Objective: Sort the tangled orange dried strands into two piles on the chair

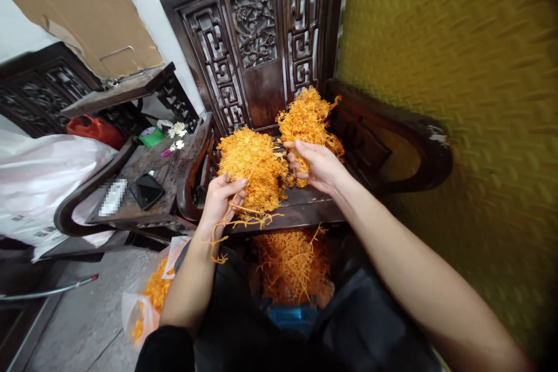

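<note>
On the chair (300, 214): two fluffy orange piles, the left pile (250, 157) and the right pile (307, 116), side by side.
Left grip (218, 200): thumb and fingers pinched shut on thin orange stems (261, 221) that hang past the wrist, just by the left pile.
Left arm: bent, coming up from below.
Right grip (320, 165): fingers curled, thumb near the first finger, at the right pile; I cannot tell if it holds any.
Right arm: long and bare, reaching up from the bottom right corner.
Below the seat: more orange twigs (291, 261) above something blue (292, 317).
</note>
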The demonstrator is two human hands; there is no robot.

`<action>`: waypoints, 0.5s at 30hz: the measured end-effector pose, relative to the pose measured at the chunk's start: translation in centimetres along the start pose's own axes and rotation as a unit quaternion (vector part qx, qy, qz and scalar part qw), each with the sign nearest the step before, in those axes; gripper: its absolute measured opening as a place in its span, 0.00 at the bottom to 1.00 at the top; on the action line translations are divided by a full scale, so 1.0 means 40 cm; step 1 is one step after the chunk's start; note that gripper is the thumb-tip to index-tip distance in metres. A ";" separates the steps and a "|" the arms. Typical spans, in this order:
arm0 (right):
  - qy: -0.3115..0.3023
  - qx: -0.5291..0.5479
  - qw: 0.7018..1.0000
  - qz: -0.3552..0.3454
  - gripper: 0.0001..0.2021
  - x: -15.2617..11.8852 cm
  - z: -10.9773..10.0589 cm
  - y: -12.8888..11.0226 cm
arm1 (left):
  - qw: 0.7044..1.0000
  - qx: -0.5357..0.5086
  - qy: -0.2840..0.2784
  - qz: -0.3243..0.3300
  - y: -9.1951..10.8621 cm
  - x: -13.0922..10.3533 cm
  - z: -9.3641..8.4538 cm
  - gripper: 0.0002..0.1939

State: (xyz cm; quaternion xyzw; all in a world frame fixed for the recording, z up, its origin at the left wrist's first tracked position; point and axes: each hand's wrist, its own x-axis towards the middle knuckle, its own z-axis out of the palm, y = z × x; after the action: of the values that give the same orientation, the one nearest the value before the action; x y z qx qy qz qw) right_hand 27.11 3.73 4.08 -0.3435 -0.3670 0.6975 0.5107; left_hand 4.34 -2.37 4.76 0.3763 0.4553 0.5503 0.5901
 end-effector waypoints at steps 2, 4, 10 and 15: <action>-0.025 -0.055 0.998 0.003 0.25 0.000 0.003 0.011 | 1.000 0.010 0.007 0.005 0.001 -0.005 0.004 0.18; -0.015 -0.194 0.979 -0.058 0.23 0.010 0.000 0.032 | 1.000 0.013 0.015 0.012 -0.001 -0.008 0.008 0.18; 0.028 -0.586 0.749 -0.309 0.07 0.083 -0.056 0.084 | 0.999 0.026 0.029 -0.017 -0.013 -0.001 0.009 0.17; 0.168 -0.617 0.735 -0.228 0.04 0.111 -0.174 0.024 | 1.000 -0.015 0.012 -0.007 0.013 -0.005 -0.022 0.16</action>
State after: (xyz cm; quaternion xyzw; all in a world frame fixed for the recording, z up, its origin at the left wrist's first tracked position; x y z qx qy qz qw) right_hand 31.55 8.93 -0.66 -0.6009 -0.6922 0.1121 0.3836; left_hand 3.35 -2.56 5.00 0.3578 0.4567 0.5572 0.5941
